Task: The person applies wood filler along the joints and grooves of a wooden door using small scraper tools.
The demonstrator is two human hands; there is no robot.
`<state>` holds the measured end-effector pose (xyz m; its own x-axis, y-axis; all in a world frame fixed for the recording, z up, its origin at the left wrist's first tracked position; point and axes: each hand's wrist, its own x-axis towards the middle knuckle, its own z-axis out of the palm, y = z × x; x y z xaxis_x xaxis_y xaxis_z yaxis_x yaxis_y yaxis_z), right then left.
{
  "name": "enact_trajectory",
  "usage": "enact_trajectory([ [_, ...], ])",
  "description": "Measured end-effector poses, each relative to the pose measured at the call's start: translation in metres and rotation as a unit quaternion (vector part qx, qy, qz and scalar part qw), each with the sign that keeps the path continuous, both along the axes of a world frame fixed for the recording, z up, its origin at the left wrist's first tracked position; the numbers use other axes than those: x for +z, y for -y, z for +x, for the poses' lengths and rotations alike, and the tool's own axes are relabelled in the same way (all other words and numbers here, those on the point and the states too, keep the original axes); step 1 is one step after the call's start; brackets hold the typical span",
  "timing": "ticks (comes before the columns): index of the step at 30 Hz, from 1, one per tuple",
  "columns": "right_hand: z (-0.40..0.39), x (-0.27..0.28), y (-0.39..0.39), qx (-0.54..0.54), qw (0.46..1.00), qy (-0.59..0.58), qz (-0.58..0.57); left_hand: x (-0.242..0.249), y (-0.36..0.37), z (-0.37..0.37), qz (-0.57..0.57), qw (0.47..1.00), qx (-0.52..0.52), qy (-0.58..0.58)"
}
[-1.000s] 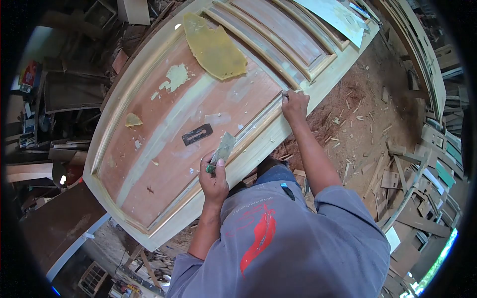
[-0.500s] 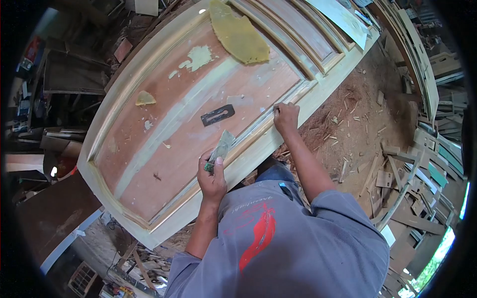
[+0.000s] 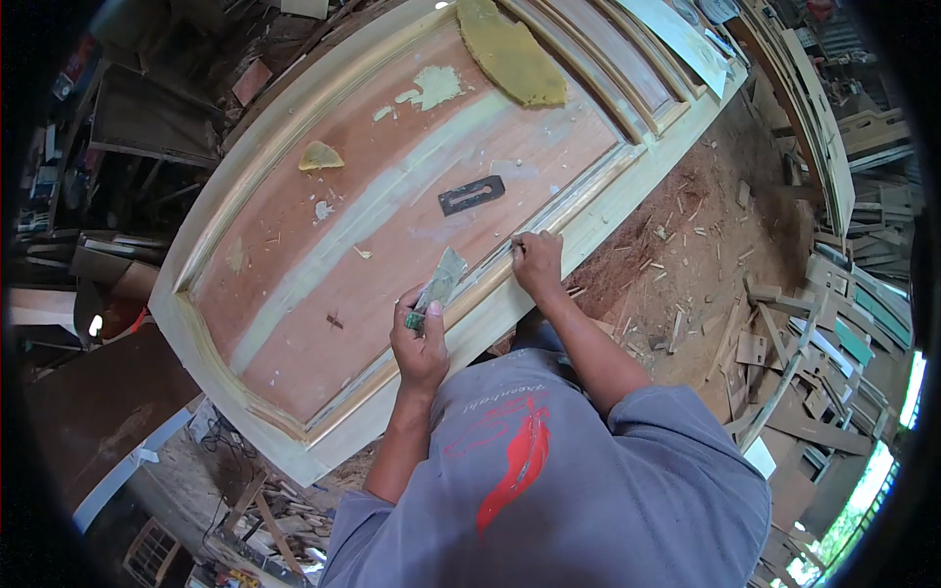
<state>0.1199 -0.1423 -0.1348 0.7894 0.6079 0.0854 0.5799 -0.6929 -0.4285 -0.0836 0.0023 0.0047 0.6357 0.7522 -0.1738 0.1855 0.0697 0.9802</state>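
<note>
My left hand is closed around a flat, putty-smeared scraper with a green patch at its lower end. Its pale blade points up over the wooden panel. Against the near moulding, my right hand is closed, its fingertips on the inner groove. Whatever it pinches is too small to name. A dark slotted metal plate lies on the panel between pale filler smears.
A large yellowish sheet and a small yellowish piece lie on the panel. At its far right end rests a white sheet. Wood offcuts are heaped on the right, with chips scattered over the dirt floor.
My right hand has slid along the moulding, down and left, nearer my left hand. My left hand still grips the scraper. The view has shifted slightly.
</note>
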Motion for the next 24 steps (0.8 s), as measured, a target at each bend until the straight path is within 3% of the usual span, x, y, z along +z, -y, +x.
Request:
enact_trajectory([
  [8, -0.071, 0.009, -0.023, 0.038, 0.997, -0.072, 0.003, 0.002, -0.008, -0.012, 0.003, 1.000, 0.000, 0.007],
  [12, -0.068, 0.017, -0.020, 0.052, 0.991, -0.125, 0.019, 0.000, -0.010, -0.005, 0.002, 1.000, 0.008, 0.019],
  [14, -0.045, 0.015, -0.006, -0.068, 0.931, -0.307, 0.184, -0.003, -0.010, 0.003, 0.007, 0.999, 0.023, 0.044],
  [16, -0.014, 0.049, -0.002, -0.187, 0.801, -0.471, 0.319, 0.001, -0.009, 0.014, -0.029, 0.996, 0.034, 0.075],
  [19, 0.047, 0.092, 0.022, -0.188, 0.703, -0.562, 0.393, 0.006, -0.001, 0.043, -0.086, 0.989, 0.037, 0.112],
  [24, 0.125, 0.161, 0.046, -0.154, 0.631, -0.610, 0.454, 0.014, 0.024, 0.109, -0.196, 0.968, 0.008, 0.158],
])
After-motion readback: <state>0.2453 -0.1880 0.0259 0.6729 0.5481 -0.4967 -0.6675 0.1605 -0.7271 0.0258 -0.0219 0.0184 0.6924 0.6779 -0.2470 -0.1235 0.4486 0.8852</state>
